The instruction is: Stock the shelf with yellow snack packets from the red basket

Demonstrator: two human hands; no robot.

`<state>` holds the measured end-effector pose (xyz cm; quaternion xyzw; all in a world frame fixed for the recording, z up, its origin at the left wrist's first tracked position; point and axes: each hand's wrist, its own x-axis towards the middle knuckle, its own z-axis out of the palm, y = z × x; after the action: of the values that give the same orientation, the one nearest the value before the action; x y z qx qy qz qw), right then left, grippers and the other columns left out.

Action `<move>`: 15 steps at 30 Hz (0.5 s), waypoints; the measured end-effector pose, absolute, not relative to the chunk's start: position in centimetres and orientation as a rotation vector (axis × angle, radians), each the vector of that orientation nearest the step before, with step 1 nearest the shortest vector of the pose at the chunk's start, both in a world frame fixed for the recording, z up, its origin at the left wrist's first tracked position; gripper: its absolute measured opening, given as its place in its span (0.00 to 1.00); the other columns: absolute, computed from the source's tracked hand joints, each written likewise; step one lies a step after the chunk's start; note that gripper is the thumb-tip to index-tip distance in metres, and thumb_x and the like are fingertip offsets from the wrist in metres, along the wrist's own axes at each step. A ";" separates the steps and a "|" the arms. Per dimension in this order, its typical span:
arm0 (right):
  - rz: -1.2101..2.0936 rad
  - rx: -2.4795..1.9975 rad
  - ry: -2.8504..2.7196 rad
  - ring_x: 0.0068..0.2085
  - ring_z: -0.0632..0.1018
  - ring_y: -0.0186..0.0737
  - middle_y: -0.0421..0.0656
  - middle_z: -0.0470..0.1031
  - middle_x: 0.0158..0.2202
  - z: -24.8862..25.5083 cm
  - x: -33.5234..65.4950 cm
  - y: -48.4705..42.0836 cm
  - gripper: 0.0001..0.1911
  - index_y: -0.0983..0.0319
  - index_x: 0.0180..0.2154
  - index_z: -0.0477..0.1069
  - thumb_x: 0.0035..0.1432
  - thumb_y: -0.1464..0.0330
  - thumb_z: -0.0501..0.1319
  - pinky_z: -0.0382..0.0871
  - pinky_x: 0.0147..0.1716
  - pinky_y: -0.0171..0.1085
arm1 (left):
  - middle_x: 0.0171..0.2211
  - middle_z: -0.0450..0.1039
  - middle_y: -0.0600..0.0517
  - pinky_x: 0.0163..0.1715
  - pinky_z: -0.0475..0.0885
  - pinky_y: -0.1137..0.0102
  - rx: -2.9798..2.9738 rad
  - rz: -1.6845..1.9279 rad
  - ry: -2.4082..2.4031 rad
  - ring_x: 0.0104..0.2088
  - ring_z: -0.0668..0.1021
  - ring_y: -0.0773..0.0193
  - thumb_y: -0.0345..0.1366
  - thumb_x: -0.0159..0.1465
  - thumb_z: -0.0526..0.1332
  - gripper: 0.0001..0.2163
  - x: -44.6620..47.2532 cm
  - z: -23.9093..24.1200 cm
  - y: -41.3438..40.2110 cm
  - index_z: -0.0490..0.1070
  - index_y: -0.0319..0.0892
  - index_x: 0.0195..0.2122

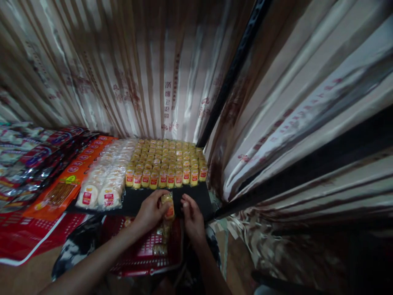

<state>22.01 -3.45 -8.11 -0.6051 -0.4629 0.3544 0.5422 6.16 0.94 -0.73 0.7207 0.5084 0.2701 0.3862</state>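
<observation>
My left hand [151,212] is closed on a small wrapped yellow cake [168,206] with a red label, pinched between thumb and fingers. To its right, my right hand [193,217] is loosely cupped, with nothing visible in it. Both hands are at the front edge of a black shelf [135,199]. Just behind them, tight rows of similar wrapped yellow cakes [162,177] cover the shelf. Below the hands is a red plastic basket [176,262], holding a few wrapped pieces [160,249] that are partly hidden.
Clear-wrapped round white cakes [109,197] with red labels stand left of the yellow ones. Farther left lie orange snack packets [58,194] and dark packets [33,159]. Printed curtains [147,82] hang behind and to the right, with a black post [229,78] at the corner.
</observation>
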 end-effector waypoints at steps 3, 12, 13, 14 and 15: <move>0.508 -1.544 -1.046 0.51 0.69 0.42 0.51 0.65 0.52 -8.0 23.6 -1.9 0.22 0.62 0.50 0.64 0.59 0.58 0.48 0.63 0.51 0.47 | 0.37 0.71 0.52 0.36 0.67 0.70 1.915 0.740 1.311 0.30 0.72 0.67 0.34 0.56 0.56 0.14 8.8 -0.1 2.9 0.67 0.42 0.45; 0.238 -1.600 -1.004 0.60 0.57 0.42 0.51 0.54 0.60 -6.2 23.7 -2.6 0.25 0.64 0.57 0.54 0.62 0.60 0.42 0.51 0.58 0.47 | 0.42 0.67 0.49 0.43 0.67 0.70 2.130 0.789 1.168 0.40 0.72 0.63 0.30 0.57 0.57 0.14 18.6 -0.7 7.3 0.69 0.43 0.46; 0.251 -1.608 -1.010 0.60 0.57 0.42 0.51 0.53 0.60 -6.3 23.9 -2.6 0.25 0.65 0.57 0.54 0.63 0.60 0.42 0.51 0.58 0.47 | 0.43 0.66 0.49 0.43 0.67 0.70 2.142 0.758 1.169 0.41 0.72 0.63 0.30 0.57 0.57 0.15 19.5 -0.9 7.5 0.69 0.44 0.46; 0.268 -1.618 -1.011 0.60 0.56 0.42 0.51 0.53 0.60 -6.5 24.2 -2.6 0.26 0.65 0.57 0.54 0.63 0.60 0.42 0.50 0.58 0.47 | 0.43 0.65 0.49 0.43 0.67 0.71 2.147 0.731 1.173 0.42 0.72 0.63 0.30 0.58 0.56 0.15 20.3 -1.1 7.7 0.68 0.45 0.47; 0.285 -1.627 -1.012 0.61 0.56 0.42 0.51 0.53 0.60 -6.7 24.5 -2.5 0.26 0.66 0.58 0.53 0.62 0.59 0.42 0.49 0.59 0.47 | 0.44 0.65 0.49 0.43 0.67 0.71 2.153 0.707 1.176 0.41 0.72 0.63 0.29 0.58 0.56 0.15 21.0 -1.3 7.9 0.68 0.45 0.47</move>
<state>24.48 -2.48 -6.65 -0.6921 -0.4305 0.1211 0.5666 20.97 7.87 -1.35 0.8070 0.4408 0.2652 0.2900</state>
